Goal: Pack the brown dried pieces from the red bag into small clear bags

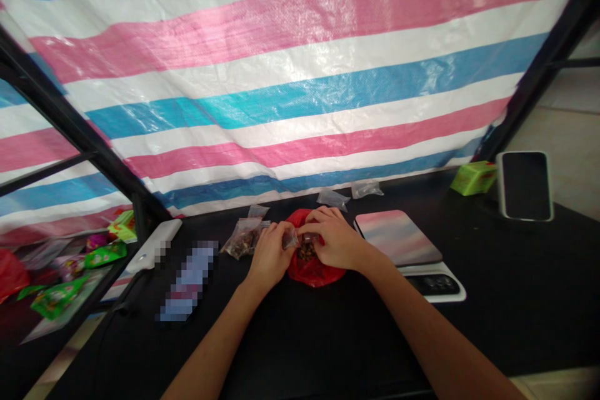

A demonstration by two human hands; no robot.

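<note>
Where the 2 hands meet above the surface [365, 337], a small clear bag [291, 237] is stretched between them, thin, glossy and see-through, with pale glints along its creases. The left hand [269, 253] has its grip pinched on the near-left edge of this bag. The right hand [337, 240] has its fingers bent in at the other side, its grip apparently closed on the same plastic, though the fingertips partly cover the contact.

Directly below lies a red plastic bag [319, 275], bright and shiny, spread open with a rumpled, rounded rim. Brown bits [307, 255] show inside it, small, irregular and mottled light and dark; what they are cannot be told.

Just left of the left hand rests a filled clear bag [241, 240], crinkled and bulging with similar brown pieces. Beyond the red bag, near the striped sheet [290, 75], lie 2 clear sachets, 1 whitish and creased [332, 199], the other [368, 189] slightly puffed. To the right of the right hand sits a white scale [454, 290] with a reflective plate [398, 237].
</note>
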